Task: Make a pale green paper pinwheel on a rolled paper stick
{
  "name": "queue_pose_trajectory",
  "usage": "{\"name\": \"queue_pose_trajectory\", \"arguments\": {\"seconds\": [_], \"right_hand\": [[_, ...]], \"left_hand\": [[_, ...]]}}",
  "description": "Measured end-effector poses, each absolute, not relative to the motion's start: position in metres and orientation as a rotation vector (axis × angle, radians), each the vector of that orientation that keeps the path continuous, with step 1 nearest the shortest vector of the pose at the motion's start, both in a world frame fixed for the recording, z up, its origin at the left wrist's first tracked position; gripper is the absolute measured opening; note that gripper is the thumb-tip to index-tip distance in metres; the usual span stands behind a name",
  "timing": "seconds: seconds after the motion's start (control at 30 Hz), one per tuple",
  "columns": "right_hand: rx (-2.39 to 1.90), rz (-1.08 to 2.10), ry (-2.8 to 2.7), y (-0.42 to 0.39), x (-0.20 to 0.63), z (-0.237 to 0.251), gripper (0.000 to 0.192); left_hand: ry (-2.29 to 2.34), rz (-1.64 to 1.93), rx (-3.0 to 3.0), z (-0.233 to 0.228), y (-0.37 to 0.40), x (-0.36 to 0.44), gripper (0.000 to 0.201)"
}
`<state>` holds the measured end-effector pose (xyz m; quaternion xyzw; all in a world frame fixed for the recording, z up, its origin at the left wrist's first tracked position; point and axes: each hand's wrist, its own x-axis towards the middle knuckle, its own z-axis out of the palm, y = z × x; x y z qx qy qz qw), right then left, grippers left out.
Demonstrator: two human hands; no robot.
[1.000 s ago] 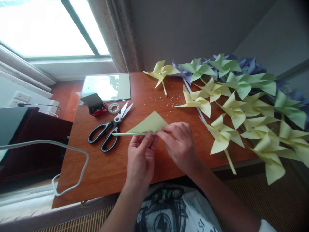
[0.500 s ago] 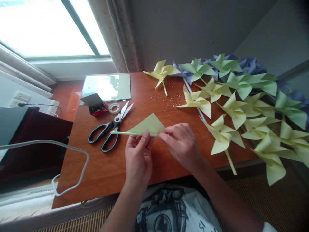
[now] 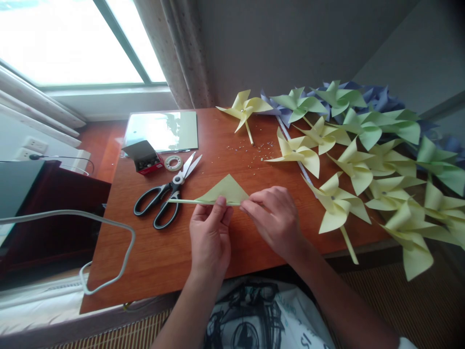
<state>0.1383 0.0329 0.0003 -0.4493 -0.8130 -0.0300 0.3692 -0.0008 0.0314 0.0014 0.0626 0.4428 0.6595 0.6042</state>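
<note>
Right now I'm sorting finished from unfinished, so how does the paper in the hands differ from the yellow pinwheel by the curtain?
The paper is a plain triangle rolled along one edge; the pinwheel has four curled blades on a stick. Left hand and right hand pinch the paper; the pinwheel lies untouched. Both are pale yellow.
</note>
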Motion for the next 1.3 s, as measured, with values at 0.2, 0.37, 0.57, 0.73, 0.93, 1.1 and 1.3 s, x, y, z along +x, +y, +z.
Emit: {"name": "queue_pose_trajectory", "arguments": {"seconds": [0.2, 0.37, 0.57, 0.73, 0.93, 1.1, 1.3], "right_hand": [[-1.123, -0.106, -2.071, 0.033, 0.139, 0.001, 0.011], [-1.121, -0.081, -2.055, 0.031, 0.140, 0.000, 0.015], [-1.138, 0.161, -1.973, 0.029, 0.137, 0.002, 0.016], [-1.253, 0.598, -1.708, 0.031, 0.136, 0.010, 0.037], [-1.282, 0.905, -1.652, 0.038, 0.142, 0.019, 0.005], [-1.257, 0.972, -1.739, 0.041, 0.145, 0.021, 0.010], [-1.238, 1.018, -1.774, 0.043, 0.145, 0.028, 0.007]], "left_hand": [[1.033, 1.541, 0.151, 0.000, 0.033, -0.003, 0.029], [1.030, 1.558, 0.199, -0.001, 0.033, -0.004, 0.027], [1.026, 1.545, 0.212, -0.003, 0.034, -0.004, 0.030], [1.019, 1.526, 0.237, -0.004, 0.035, -0.004, 0.032], [1.013, 1.550, 0.314, -0.005, 0.033, -0.002, 0.028], [1.087, 1.577, 0.377, -0.005, 0.033, 0.000, 0.030], [1.102, 1.566, 0.411, -0.006, 0.034, 0.001, 0.034]]}}
